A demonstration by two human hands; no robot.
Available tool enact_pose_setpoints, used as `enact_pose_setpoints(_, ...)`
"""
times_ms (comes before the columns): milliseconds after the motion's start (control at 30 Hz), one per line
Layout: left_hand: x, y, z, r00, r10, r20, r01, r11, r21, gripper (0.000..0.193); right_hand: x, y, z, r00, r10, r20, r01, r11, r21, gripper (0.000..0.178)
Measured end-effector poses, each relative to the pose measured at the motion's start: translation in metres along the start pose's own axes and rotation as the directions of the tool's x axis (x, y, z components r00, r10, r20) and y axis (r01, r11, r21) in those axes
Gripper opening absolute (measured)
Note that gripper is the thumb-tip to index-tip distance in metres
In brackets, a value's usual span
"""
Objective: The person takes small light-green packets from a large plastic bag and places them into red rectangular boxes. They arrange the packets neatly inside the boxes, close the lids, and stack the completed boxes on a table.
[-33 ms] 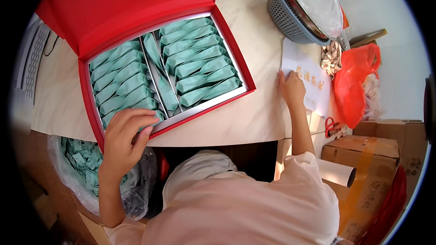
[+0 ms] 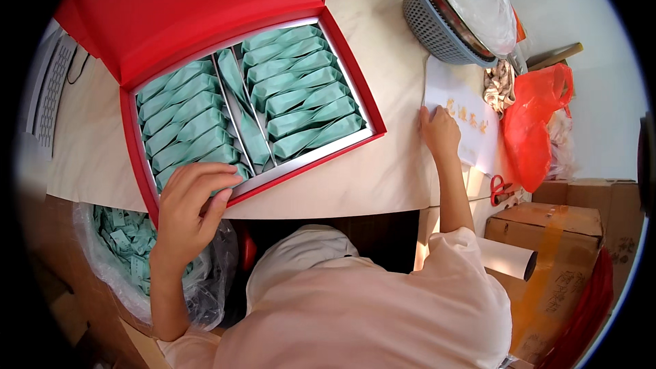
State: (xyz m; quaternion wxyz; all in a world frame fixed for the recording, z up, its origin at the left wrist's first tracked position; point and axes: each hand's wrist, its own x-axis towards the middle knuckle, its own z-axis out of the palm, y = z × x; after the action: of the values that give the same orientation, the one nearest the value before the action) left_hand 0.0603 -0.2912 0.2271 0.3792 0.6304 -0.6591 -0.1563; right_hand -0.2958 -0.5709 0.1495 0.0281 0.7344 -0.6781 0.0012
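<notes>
An open red gift box [image 2: 305,167] holds rows of green wrapped packets [image 2: 188,111], with a few more lying lengthwise in its narrow middle slot. My left hand [image 2: 193,206] rests over the box's near left corner. Its fingers stretch over the nearest packet and its thumb is apart; the fingertips seem to touch the packet. At the right, my right hand [image 2: 441,132] is closed at the left edge of a flat white sheet with gold print [image 2: 471,119]. Its curled fingers partly hide their hold on that edge.
Below the table's left side hangs a clear plastic bag of green packets [image 2: 123,239]. A grey basket [image 2: 437,24] stands at the far right. Nearby are a red plastic bag [image 2: 529,126], red scissors [image 2: 501,190] and a cardboard box [image 2: 547,232]. A keyboard [image 2: 55,96] lies far left.
</notes>
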Motion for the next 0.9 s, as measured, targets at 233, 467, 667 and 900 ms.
enact_pose_setpoints(233,-0.015,0.005,-0.004,0.998,0.01,-0.063,-0.012,1.0,-0.029,0.012,-0.011,-0.015,-0.015,0.999,-0.028,-0.042,0.024,0.997,-0.076,0.038)
enact_pose_setpoints(467,-0.044,0.002,-0.007,0.989,-0.029,-0.143,0.019,0.997,-0.073,0.012,-0.004,-0.018,-0.031,0.965,-0.184,-0.188,0.157,0.977,-0.147,0.036)
enact_pose_setpoints(667,-0.042,0.003,-0.013,0.926,-0.337,-0.168,0.278,0.913,-0.299,0.022,-0.05,-0.104,-0.096,0.813,-0.346,-0.469,0.398,0.917,0.013,0.014)
enact_pose_setpoints(900,-0.008,-0.013,-0.038,0.81,-0.538,-0.234,0.406,0.802,-0.437,0.047,-0.149,-0.271,-0.112,0.46,-0.765,-0.452,0.871,0.488,0.059,0.006)
